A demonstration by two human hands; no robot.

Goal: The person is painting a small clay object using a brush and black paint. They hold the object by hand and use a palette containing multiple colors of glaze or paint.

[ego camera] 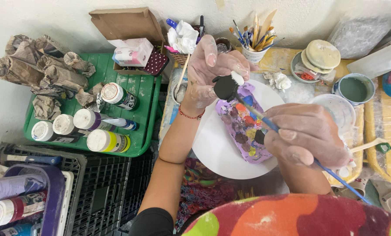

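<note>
Left hand point(208, 70) fingers pinch a black-painted piece point(225, 87); right hand point(307, 135) fingers grip a blue-handled paintbrush point(265, 122), bristles toward ten o'clock, touching it.

A green tray point(145, 94) sits at nine o'clock. The lilac palette point(243, 126) at centre carries red, yellow, blue and dark dabs; the brush point(331, 174) handle is blue. The small piece point(225, 87) is black
</note>
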